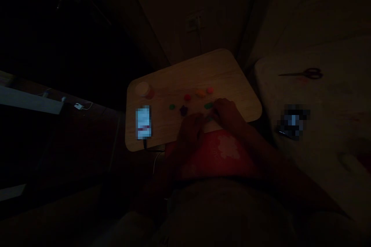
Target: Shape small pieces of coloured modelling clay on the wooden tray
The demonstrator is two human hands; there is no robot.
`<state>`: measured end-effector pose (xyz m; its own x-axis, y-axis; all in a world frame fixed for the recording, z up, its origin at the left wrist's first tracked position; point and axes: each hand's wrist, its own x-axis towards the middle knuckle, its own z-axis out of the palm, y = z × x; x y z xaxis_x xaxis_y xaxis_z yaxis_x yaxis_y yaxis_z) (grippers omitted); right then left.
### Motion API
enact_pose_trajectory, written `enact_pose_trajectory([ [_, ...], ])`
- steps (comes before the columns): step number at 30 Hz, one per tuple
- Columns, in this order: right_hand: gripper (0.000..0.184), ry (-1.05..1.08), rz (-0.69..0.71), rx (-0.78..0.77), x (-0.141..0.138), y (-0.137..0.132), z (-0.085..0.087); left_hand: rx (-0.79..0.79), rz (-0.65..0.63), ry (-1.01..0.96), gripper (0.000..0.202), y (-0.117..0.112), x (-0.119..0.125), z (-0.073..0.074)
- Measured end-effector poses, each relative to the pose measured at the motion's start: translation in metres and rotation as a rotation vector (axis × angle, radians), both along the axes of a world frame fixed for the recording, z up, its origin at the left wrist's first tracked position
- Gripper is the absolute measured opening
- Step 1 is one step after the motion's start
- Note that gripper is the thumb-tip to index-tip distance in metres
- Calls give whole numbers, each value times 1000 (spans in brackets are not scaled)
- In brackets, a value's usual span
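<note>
The scene is very dark. A small wooden table (232,73) stands in front of me. My left hand (189,131) and my right hand (227,112) meet at its near edge with fingers curled together, pinching something small that I cannot make out. Just beyond the right hand lies a green lump (208,105). Further out sit a purple lump (183,110), another green lump (172,106), a red lump (187,97), an orange lump (200,93) and a pinkish lump (210,90).
A lit phone (143,122) with a cable lies on the table's left side, and a small round tub (144,89) stands behind it. Scissors (307,73) and a dark device (292,121) rest on the pale surface at right. A red cloth (214,154) covers my lap.
</note>
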<state>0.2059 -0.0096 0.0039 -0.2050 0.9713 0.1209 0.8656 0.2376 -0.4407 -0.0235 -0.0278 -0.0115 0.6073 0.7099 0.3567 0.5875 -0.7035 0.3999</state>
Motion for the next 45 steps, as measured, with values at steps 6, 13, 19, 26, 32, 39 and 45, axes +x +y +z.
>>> enact_pose_trajectory([
  [6, 19, -51, 2, -13, -1, -1, 1, -14, 9, 40, 51, 2, 3, 3],
  [13, 17, -65, -4, 31, -1, -3, -3, -16, 16, 97, 49, 4, 5, 6],
  [19, 21, 55, -8, 42, 1, -1, -5, -110, 19, -164, 38, 5, 16, 6],
  [26, 27, 228, -75, 59, 29, -11, 1, -145, 132, -214, 30, 10, 35, 4],
  [32, 36, 318, -128, 108, 34, -26, -3, -132, 183, -170, 16, 12, 40, 6],
  [39, 76, 475, 43, 138, 25, -33, -10, -316, 205, -323, 17, 9, 34, 6],
  [45, 33, 571, 42, 69, 18, -38, -1, -383, 183, -475, 23, 4, 30, -4],
])
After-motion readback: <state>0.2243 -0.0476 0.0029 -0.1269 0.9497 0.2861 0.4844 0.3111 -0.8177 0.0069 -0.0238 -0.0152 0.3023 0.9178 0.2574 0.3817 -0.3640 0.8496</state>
